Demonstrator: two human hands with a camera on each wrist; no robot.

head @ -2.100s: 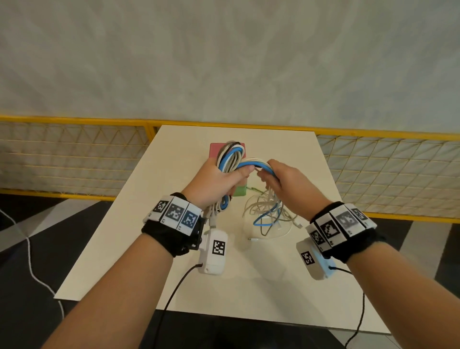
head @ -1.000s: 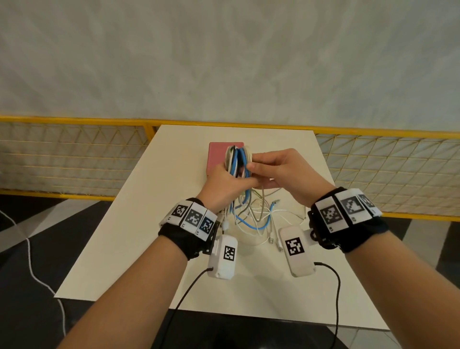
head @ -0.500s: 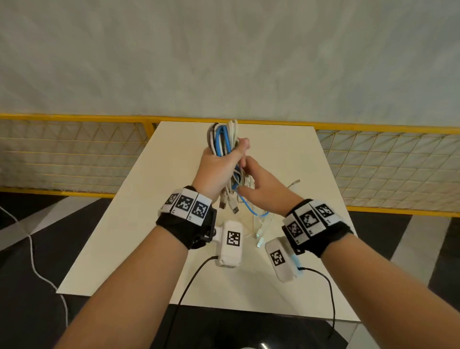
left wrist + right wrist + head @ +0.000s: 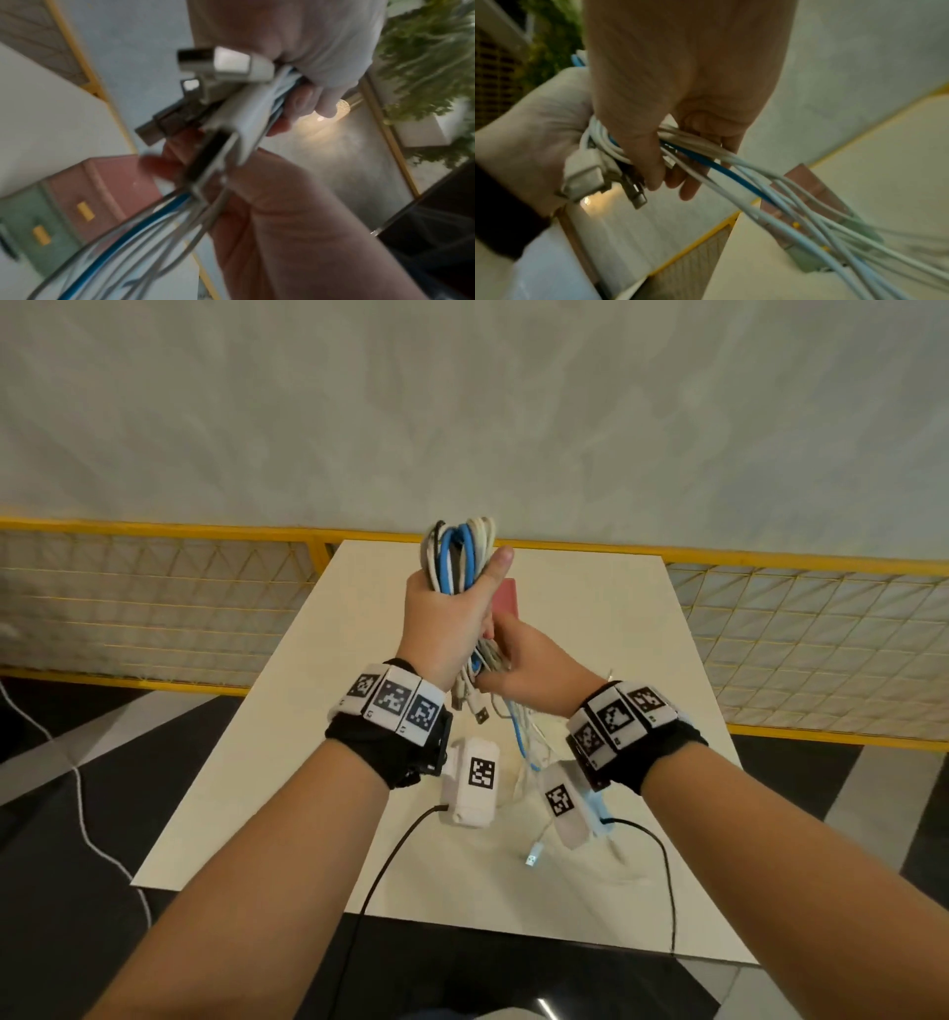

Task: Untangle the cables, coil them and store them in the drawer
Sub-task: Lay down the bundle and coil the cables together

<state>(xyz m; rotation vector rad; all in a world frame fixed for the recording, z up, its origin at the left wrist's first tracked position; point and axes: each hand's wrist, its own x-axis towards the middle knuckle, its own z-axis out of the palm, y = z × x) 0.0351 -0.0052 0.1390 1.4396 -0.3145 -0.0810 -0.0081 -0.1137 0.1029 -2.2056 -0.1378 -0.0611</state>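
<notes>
The left hand (image 4: 445,618) is clenching a looped bundle of white, grey and blue USB cables (image 4: 458,557), lifting it above the cream table (image 4: 590,618), while the right hand (image 4: 529,667) is curling its fingers (image 4: 654,162) around the strands just below. Loose tails (image 4: 521,737) are hanging toward the tabletop, one connector (image 4: 532,857) lying on it. The strands are looking bundled together rather than separated, so coiling now risks locking in knots; dangling plugs could be snagging, and a slackening fist might be spilling the loops. The pink-and-green drawer unit (image 4: 85,203) is sitting behind the hands.
</notes>
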